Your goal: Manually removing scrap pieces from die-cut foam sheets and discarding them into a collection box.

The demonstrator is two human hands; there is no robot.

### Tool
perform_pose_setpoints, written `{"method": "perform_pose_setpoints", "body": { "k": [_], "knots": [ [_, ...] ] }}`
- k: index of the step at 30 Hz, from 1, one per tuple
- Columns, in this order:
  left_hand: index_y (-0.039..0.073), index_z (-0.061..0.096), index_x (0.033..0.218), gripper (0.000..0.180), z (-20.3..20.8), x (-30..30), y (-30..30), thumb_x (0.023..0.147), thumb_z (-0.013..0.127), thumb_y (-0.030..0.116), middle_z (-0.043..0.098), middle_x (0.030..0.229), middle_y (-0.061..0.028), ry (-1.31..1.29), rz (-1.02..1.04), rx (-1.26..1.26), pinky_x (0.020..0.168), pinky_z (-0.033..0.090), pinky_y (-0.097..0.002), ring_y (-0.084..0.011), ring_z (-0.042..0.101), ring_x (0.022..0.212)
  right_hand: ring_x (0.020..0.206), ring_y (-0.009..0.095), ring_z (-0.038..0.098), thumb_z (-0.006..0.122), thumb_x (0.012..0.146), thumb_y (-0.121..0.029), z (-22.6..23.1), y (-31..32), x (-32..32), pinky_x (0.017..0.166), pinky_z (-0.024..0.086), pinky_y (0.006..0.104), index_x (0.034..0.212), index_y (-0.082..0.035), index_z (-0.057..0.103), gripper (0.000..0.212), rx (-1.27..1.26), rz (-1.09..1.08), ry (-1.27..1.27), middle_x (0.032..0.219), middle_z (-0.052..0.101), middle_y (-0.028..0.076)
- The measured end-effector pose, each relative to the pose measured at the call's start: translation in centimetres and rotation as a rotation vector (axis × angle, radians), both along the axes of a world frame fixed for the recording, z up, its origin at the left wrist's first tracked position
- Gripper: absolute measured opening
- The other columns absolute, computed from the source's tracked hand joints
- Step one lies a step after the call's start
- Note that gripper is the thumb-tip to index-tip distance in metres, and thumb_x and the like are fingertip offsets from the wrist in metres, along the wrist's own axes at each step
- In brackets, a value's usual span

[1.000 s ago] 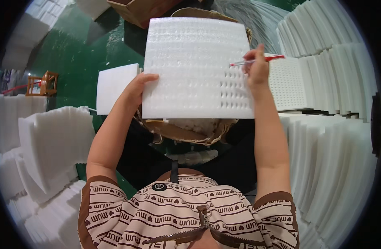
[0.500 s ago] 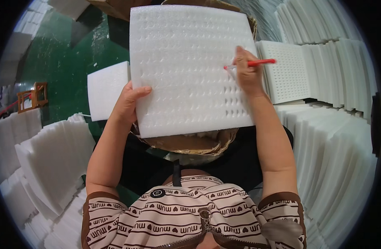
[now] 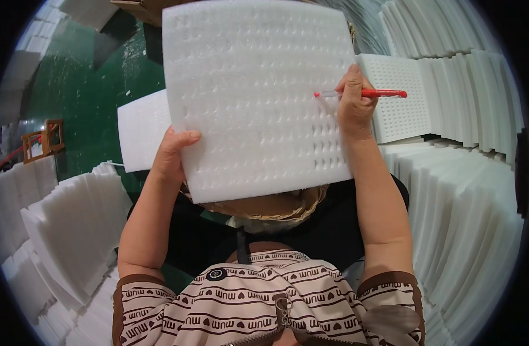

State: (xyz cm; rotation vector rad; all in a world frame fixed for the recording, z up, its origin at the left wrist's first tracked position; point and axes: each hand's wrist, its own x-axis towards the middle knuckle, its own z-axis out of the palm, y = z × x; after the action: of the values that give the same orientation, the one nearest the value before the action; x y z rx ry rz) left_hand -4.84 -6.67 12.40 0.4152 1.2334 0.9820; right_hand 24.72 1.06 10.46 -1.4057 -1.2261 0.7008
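Observation:
A white foam sheet (image 3: 247,104) with rows of small cuts is held up in front of me. My left hand (image 3: 175,151) grips its left edge, thumb on top and the other fingers hidden beneath. Between the fingers of my right hand (image 3: 357,106) is a red pen (image 3: 385,93), its tip pointing left over the sheet's right part. Whether the tip touches the foam I cannot tell. Near the lower right corner, several cuts look darker, like open holes.
Below the sheet stands a cardboard box (image 3: 264,206) with a ragged rim. Stacks of white foam sheets (image 3: 449,213) line the right, and more foam sheets (image 3: 74,225) stand at the left. A small wooden stool (image 3: 42,141) is on the green floor (image 3: 91,98).
The foam sheet has shifted left and tilted slightly, with my left hand moving left and down along with it. My right hand and the pen have moved a little to the right.

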Motion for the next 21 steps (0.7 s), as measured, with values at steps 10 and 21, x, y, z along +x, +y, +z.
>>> {"method": "perform_pose_setpoints", "body": {
  "k": [10,21],
  "knots": [
    [-0.004,0.04,0.126,0.069,0.4,0.1,-0.1,0.062,0.064,0.011,0.055,0.105,-0.0266,0.076,-0.111,0.097,0.08,0.046,-0.0432,-0.038,0.056,0.091,0.054,0.01,0.042,0.05,0.094,-0.017,0.4,-0.9,-0.5,0.053,0.037,0.0232,0.062,-0.002,0.054,0.035,0.156,0.302,-0.578,0.06,0.05,0.001],
    [-0.004,0.045,0.122,0.066,0.2,0.9,0.0,0.062,0.067,0.01,0.057,0.106,-0.025,0.049,-0.015,0.018,0.08,0.047,-0.0455,-0.0348,0.058,0.09,0.053,0.013,0.043,0.053,0.089,-0.011,-1.7,-0.2,2.0,0.052,0.038,0.0251,0.066,-0.004,0.055,0.023,-0.005,0.23,0.37,0.061,0.049,0.0]
  ]
}}
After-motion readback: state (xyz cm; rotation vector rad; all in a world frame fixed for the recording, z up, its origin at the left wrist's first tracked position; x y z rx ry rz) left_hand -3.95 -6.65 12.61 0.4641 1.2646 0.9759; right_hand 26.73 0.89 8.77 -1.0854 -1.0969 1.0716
